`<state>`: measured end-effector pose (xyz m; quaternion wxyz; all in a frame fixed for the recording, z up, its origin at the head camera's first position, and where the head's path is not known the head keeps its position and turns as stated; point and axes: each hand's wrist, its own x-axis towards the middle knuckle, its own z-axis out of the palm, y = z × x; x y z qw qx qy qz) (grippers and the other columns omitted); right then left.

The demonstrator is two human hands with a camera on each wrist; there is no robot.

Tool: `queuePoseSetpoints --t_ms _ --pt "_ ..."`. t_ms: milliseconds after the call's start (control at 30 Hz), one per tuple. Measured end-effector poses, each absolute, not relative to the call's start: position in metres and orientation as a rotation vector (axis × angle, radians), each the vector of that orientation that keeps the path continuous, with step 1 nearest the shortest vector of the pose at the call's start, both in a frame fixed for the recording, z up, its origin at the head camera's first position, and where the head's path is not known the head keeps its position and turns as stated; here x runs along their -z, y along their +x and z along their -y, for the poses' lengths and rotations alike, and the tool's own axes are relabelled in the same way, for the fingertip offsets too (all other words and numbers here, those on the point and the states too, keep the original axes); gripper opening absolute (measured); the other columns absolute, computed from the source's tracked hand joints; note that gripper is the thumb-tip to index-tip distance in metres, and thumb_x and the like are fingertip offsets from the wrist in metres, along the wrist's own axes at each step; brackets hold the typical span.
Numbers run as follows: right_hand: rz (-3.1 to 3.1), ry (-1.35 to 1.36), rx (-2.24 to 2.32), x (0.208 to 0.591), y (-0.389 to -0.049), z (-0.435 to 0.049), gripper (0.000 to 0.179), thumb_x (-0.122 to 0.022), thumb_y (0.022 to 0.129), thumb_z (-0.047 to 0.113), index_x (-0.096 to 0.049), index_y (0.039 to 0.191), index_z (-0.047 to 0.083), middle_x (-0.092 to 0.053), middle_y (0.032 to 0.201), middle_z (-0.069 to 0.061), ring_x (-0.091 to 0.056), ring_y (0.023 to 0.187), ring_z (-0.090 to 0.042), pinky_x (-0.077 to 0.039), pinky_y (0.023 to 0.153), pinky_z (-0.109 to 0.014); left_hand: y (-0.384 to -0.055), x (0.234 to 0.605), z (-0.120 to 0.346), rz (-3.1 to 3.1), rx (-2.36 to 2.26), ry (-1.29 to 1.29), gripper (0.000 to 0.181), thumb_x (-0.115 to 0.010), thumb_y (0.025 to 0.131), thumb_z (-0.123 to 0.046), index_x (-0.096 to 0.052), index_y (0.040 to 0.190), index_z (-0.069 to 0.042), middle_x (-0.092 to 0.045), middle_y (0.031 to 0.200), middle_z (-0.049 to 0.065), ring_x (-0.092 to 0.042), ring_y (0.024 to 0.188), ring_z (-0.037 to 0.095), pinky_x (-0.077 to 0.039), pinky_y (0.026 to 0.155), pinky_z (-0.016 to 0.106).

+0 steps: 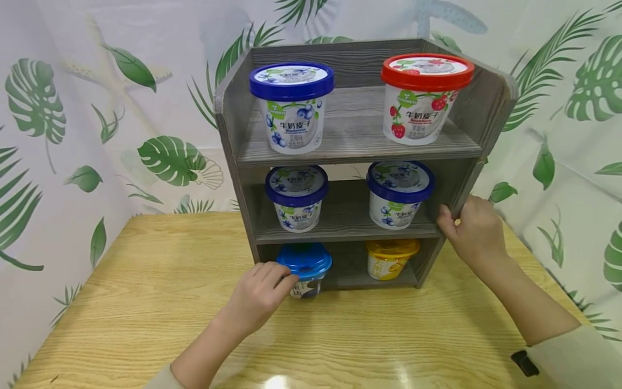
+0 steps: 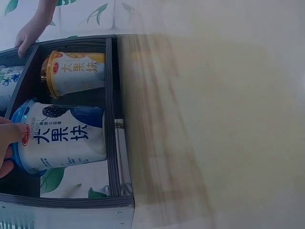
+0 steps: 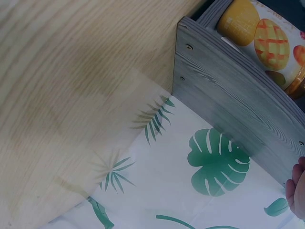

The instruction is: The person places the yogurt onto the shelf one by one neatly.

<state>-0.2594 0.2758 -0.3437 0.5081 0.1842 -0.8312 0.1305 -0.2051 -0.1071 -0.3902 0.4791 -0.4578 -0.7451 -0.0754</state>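
Observation:
My left hand [image 1: 258,294] grips the blue lid of a yogurt cup [image 1: 306,262] at the left of the bottom shelf. In the left wrist view this cup [image 2: 64,136] shows a blackberry picture, and the thumb lies against its side near the lid. My right hand [image 1: 478,229] holds the right side panel of a grey wooden rack [image 1: 359,127], thumb at the front edge. Part of that hand [image 3: 298,188] shows at the right wrist view's edge. A yellow-lidded cup [image 1: 386,265] stands at the right of the bottom shelf.
Two blue-lidded cups [image 1: 297,197] [image 1: 399,194] stand on the middle shelf. On top are a blue-lidded blueberry tub [image 1: 293,124] and a red-lidded strawberry tub [image 1: 418,116]. The rack stands on a wooden table [image 1: 170,270], before leaf-patterned cloth [image 1: 160,108].

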Motion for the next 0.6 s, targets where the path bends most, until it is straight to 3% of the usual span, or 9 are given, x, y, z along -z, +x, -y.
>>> queuePoseSetpoints --t_ms 600 --pt "2.012 0.441 -0.328 0.343 -0.258 -0.275 0.040 -0.038 0.086 0.034 -0.041 0.062 0.002 -0.044 0.055 -0.019 -0.045 0.051 -0.045 -0.032 0.046 -0.051 -0.218 0.389 0.108 1.817 0.035 -1.065 0.030 -0.043 0.098 -0.002 -0.068 0.084 -0.008 -0.063 0.078 0.003 -0.061 0.070 0.017 -0.049 0.061 0.027"
